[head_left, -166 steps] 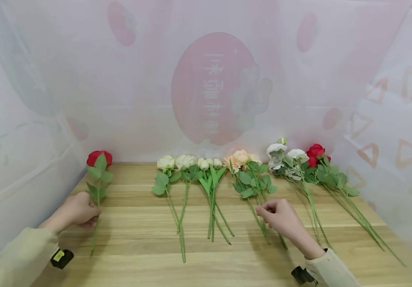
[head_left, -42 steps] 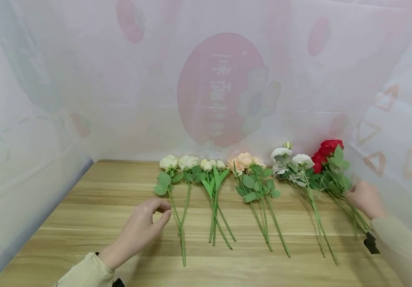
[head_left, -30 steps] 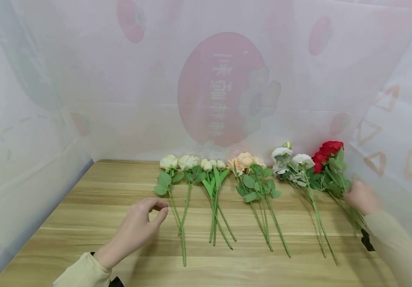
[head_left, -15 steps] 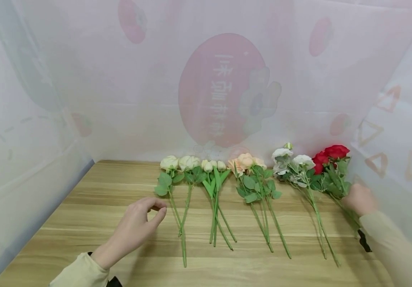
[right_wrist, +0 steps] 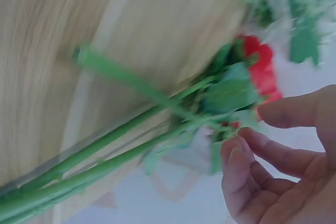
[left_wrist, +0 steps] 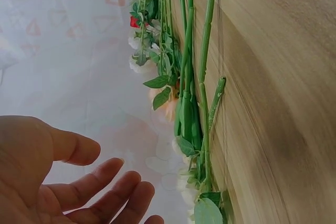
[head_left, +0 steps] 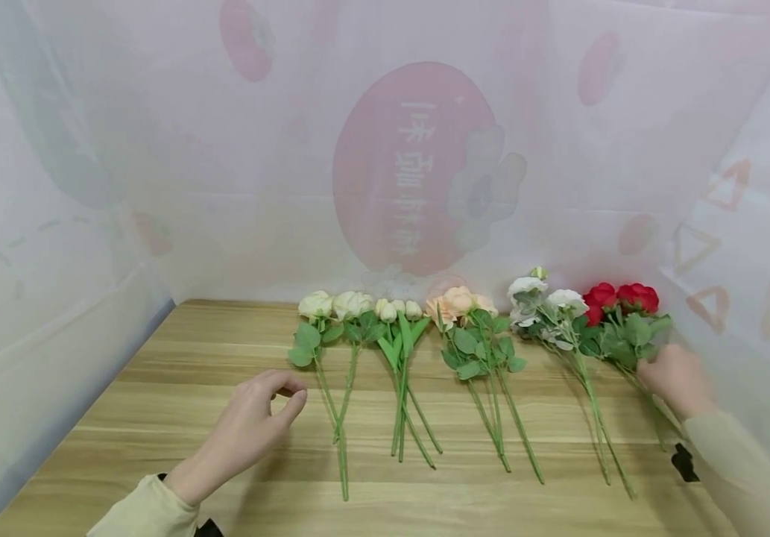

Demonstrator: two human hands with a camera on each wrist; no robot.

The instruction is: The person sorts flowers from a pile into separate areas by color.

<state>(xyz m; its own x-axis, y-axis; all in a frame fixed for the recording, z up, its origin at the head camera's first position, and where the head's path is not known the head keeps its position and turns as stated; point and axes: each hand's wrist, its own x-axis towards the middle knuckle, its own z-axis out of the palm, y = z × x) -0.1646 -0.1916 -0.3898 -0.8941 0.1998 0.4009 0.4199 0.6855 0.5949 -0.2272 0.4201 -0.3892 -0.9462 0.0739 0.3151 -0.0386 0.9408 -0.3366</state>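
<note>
My left hand [head_left: 244, 425] hovers over the table left of the cream roses [head_left: 334, 304], fingers loosely bent and thumb apart. In the left wrist view nothing lies between these fingers. At the far right my right hand [head_left: 676, 380] is beside the leaves and stems of the red roses [head_left: 619, 297]. The right wrist view shows a gap between the thumb and index fingertips [right_wrist: 247, 136], right at the leaves. One green stem [right_wrist: 131, 83] crosses over the others there, blurred, with its cut end raised toward the table's middle.
Left to right along the back edge of the wooden table [head_left: 177, 403] lie cream roses, white tulips [head_left: 398, 308], peach roses [head_left: 458, 300] and white flowers [head_left: 528, 298], stems toward me. A printed cloth [head_left: 257, 149] encloses the back and sides.
The red rose from the far left is now with the red roses at the right. Its bloom has just sunk and turned rightward. My left hand came toward the middle, then drifted slightly left.
</note>
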